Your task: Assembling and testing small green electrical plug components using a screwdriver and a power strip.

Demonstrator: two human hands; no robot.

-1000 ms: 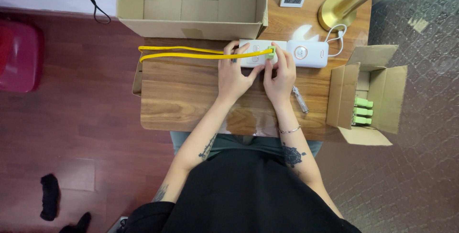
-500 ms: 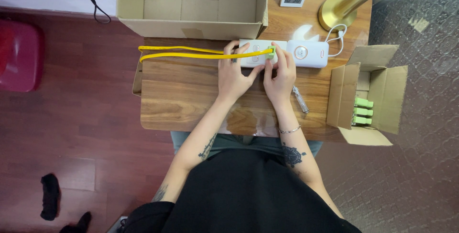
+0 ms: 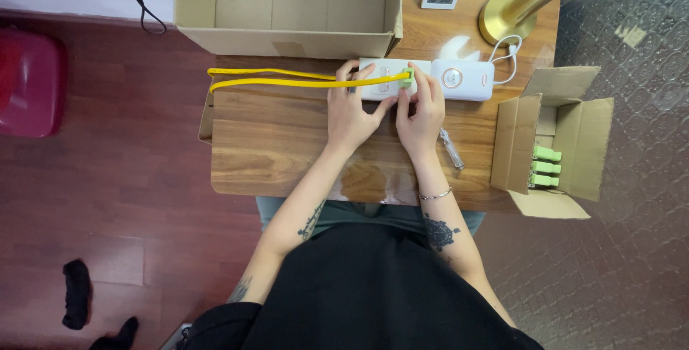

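**Both hands at the power strip**

We hold the white power strip steady at the far edge of the bench, just in front of the big cardboard box, so it does not slide while the plug goes in. Our left hand lies flat over the strip's near side, fingers spread and resting on it, pinning it down. Our right hand has its fingers pinched together on the small green plug, which sits on the strip's top face; whether it is fully seated we cannot tell. The yellow cable runs from the plug leftward in a long flat loop, kept out of the way along the bench's back edge.

Both forearms reach straight ahead from the body, wrists low, the hands side by side and nearly touching. A smaller open box with more green plugs stands to the right, within easy reach, and a small screwdriver lies just beside the right wrist.
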